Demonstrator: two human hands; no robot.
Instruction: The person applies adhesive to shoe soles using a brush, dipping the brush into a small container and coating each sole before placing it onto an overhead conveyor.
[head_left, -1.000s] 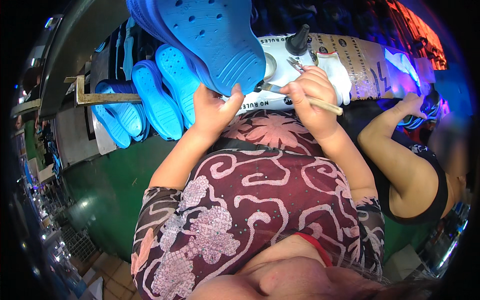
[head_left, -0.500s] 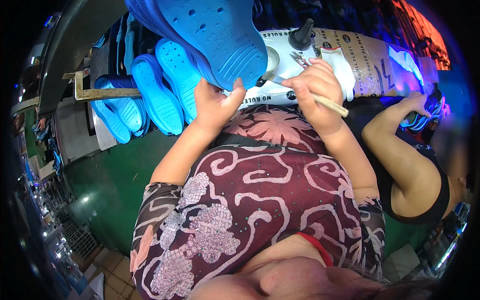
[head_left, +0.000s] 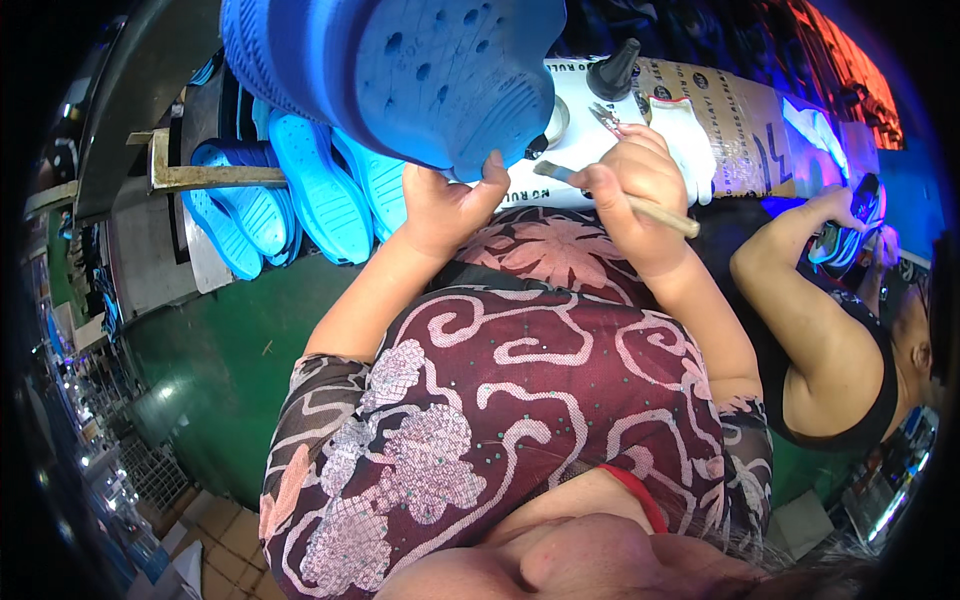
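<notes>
My left hand (head_left: 445, 210) grips a blue clog (head_left: 440, 85) by its near end, thumb pressed against the edge. The clog's sole, with small holes and ridges, faces me at a tilt. In my right hand (head_left: 640, 190) is a flat brush (head_left: 660, 212) with a pale wooden handle. Its bristle end points left, just apart from the clog. Beside my right fingertips is a small metal tool (head_left: 606, 116); whether the fingers touch it I cannot tell. A round container (head_left: 560, 122) stands partly hidden behind the clog.
Several light-blue soles (head_left: 318, 195) lean on a rack with a worn bar (head_left: 215, 177) at left. On the printed wrapping are a dark cone-shaped object (head_left: 613, 70) and a white cloth (head_left: 683, 135). At right a co-worker's arm (head_left: 815, 270) reaches to another shoe (head_left: 845, 230).
The clog has come up closer and tilted, its sole turning more toward me. The brush tip has dropped slightly, away from the container. My hands keep their grips.
</notes>
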